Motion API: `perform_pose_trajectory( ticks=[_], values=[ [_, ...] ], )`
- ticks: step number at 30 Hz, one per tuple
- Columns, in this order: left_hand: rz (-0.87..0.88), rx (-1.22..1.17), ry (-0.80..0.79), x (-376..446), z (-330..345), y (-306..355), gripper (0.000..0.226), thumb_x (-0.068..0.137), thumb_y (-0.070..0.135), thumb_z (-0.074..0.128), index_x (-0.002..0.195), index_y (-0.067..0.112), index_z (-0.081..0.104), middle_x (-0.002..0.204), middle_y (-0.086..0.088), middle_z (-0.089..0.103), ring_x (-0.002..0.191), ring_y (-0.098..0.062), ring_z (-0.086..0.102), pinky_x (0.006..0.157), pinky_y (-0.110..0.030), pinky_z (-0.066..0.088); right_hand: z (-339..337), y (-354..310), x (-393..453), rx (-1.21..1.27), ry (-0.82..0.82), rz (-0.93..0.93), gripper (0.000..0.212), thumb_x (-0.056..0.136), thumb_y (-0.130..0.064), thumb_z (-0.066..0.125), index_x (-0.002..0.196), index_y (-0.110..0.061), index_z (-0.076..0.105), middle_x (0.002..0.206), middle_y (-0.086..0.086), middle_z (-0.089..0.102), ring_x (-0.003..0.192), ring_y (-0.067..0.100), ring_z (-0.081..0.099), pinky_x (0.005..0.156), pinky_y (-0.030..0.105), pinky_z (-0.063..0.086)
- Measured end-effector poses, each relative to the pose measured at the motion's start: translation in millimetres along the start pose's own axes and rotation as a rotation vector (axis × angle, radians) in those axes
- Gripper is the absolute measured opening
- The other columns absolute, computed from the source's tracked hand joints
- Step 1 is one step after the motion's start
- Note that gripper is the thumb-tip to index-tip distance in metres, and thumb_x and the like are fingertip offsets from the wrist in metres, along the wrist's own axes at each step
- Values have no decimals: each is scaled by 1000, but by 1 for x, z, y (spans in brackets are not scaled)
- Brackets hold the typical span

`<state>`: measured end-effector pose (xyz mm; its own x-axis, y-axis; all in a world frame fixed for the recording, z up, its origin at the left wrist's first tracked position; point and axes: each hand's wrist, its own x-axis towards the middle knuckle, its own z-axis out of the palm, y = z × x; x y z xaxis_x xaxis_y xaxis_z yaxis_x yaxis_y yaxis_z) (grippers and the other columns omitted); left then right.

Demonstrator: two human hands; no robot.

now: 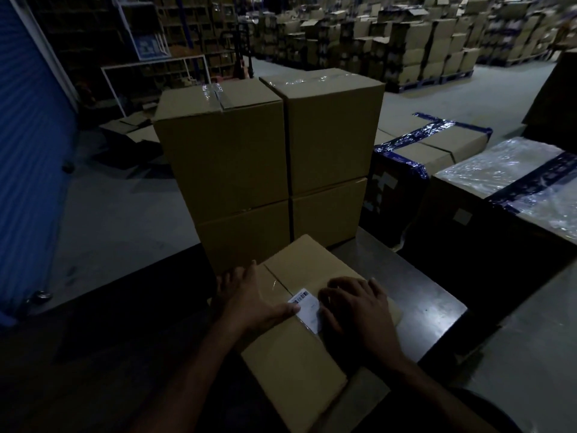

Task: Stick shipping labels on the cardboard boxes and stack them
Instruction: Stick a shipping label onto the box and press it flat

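Observation:
A taped brown cardboard box (pixel 290 364) lies on a dark table right below me. On its top sits a white shipping label (pixel 307 309) with a barcode. My left hand (pixel 249 300) lies flat on the box, its thumb pressing the label's left edge. My right hand (pixel 356 306) rests on the box with its fingers pressing the label's right side. Behind the box stand two stacks of two plain brown boxes each, the left stack (pixel 224 157) and the right stack (pixel 331 129), side by side.
The dark table (pixel 431 307) reaches right and left of the box. To the right stand larger cartons with blue tape (pixel 437 145) and plastic wrap (pixel 515 170). A blue shutter (pixel 28 151) is on the left. Pallets of stacked cartons (pixel 421 42) fill the far floor.

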<state>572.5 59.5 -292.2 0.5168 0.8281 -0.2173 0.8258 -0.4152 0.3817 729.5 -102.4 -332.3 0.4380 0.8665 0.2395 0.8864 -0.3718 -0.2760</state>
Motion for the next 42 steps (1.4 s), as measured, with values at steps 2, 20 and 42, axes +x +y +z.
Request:
perform_pose_trajectory(
  ticks=[2, 20, 42],
  values=[
    [-60, -62, 22, -3, 5, -2, 137, 51, 87, 70, 158, 28, 8, 163, -8, 12, 149, -33, 13, 119, -55, 19, -6, 15, 15, 42, -50, -117, 36, 90, -59, 40, 116, -44, 60, 128, -20, 55, 122, 0, 44, 115, 44, 22],
    [-11, -157, 206, -13, 33, -10, 132, 48, 96, 59, 154, 32, 14, 156, 0, 36, 142, -21, 34, 114, -45, 20, 13, -12, 20, 159, 32, 38, 42, 82, -58, 35, 105, -43, 66, 120, -15, 54, 115, 9, 42, 99, 35, 26],
    [-19, -193, 209, -19, 27, -8, 127, 49, 92, 64, 152, 33, 20, 152, 0, 41, 139, -21, 37, 114, -45, 23, 9, -6, 22, 257, -1, 71, 23, 77, -45, 69, 96, -32, 67, 120, -8, 53, 115, 14, 40, 88, 28, 25]
  ],
)
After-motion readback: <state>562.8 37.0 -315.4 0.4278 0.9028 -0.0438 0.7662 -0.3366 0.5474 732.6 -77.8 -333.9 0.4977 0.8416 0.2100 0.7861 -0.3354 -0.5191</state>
